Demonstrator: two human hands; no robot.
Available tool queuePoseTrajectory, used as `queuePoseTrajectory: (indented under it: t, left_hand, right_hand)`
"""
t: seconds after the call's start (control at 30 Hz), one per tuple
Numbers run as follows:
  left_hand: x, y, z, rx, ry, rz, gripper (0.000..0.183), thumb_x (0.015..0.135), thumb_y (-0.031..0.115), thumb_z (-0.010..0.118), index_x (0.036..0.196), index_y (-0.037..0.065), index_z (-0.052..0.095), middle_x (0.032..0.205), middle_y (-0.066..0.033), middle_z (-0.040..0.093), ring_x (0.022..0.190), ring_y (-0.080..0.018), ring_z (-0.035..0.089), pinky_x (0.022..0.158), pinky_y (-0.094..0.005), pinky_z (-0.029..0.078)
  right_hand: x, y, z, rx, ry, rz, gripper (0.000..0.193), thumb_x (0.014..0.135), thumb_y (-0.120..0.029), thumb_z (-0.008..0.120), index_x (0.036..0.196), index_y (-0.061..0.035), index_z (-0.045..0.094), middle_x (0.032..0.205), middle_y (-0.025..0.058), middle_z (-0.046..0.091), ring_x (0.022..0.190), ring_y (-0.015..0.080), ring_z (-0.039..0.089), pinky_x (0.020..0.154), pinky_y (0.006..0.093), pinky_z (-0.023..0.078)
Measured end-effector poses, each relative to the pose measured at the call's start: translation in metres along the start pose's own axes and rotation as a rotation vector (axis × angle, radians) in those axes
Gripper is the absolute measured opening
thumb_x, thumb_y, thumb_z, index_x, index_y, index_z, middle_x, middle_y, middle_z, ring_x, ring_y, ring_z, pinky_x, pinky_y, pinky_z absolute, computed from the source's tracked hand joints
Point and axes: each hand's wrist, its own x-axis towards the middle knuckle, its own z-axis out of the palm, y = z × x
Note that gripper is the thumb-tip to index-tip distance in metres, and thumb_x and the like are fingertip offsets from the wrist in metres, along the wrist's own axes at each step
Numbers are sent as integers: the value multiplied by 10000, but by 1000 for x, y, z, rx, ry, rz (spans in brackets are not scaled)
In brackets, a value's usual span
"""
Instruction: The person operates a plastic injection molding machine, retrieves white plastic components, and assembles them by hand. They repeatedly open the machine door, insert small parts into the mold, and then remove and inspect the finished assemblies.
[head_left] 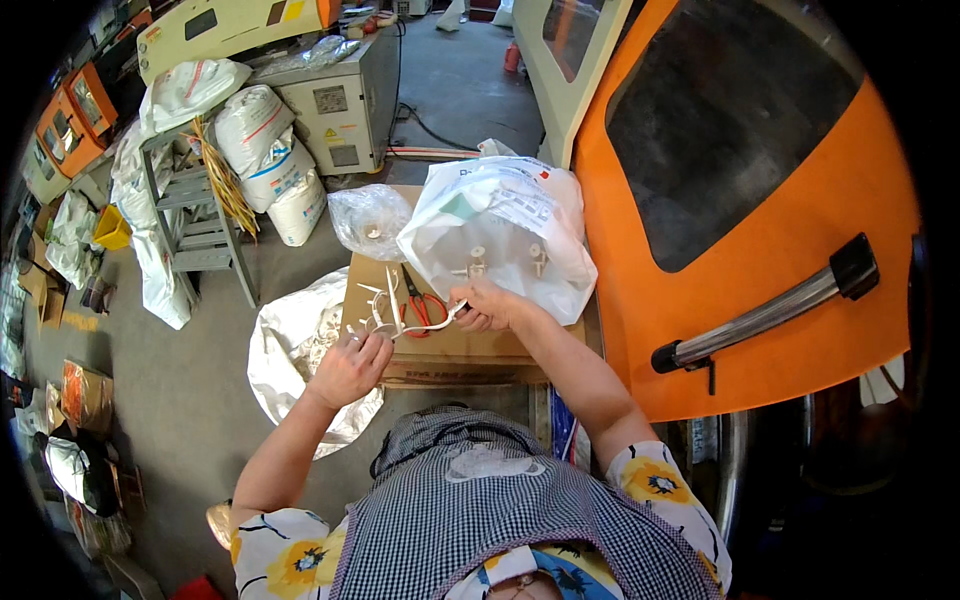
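A white branched plastic piece [394,300], like a moulding runner with thin arms, is held between my two hands above a cardboard box [455,348]. My left hand [350,369] is closed with its fingertips on the near left end. My right hand [486,304] is closed round the tip of its curved right arm, where a small dark bit shows. Behind the piece, red-handled scissors [436,309] lie on the box. A white plastic bag [497,205] stands open just beyond my right hand, with several pale round-headed parts [477,256] inside.
A clear plastic bag [368,218] sits at the box's far left. Left of the box, an open white sack [275,345] holds pale scraps. An orange machine door [760,300] with a handle [765,310] borders the right. A stepladder [203,225] and full sacks [270,165] stand farther left.
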Motion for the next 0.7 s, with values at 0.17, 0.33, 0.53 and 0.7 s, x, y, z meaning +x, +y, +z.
queuePoseTrajectory:
  t: [0.17,0.33,0.53,0.7]
  left_hand:
    - [4,1,4,-343,-32,-270,122,749,67,549,861,36,512,787,-122,522,689,-282,563,578,-367,463]
    - [17,7,2,-711,116,-430,96,800,34,592,785,7,502,682,-157,513,656,-342,549,573,-405,433]
    - [19,5,-6,-655,96,-428,79,796,25,572,858,13,524,706,-142,513,641,-310,554,561,-375,451]
    - [11,3,-7,-165,37,-175,180,755,54,549,930,27,525,773,-93,518,641,-235,556,542,-338,470]
  right_hand:
    - [-10,-6,18,-218,100,-192,273,873,-264,441,691,-70,504,478,-11,342,385,69,307,343,224,192]
    - [-30,-18,32,-327,24,-482,307,964,-325,393,983,-66,558,558,-13,452,464,64,412,416,202,319]
    - [-37,-17,39,-459,168,-616,323,942,-290,464,847,-3,580,548,42,545,455,107,509,438,260,421]
    - [-22,-6,20,-470,370,-516,372,895,-280,520,705,31,597,478,50,500,384,125,471,382,281,365]
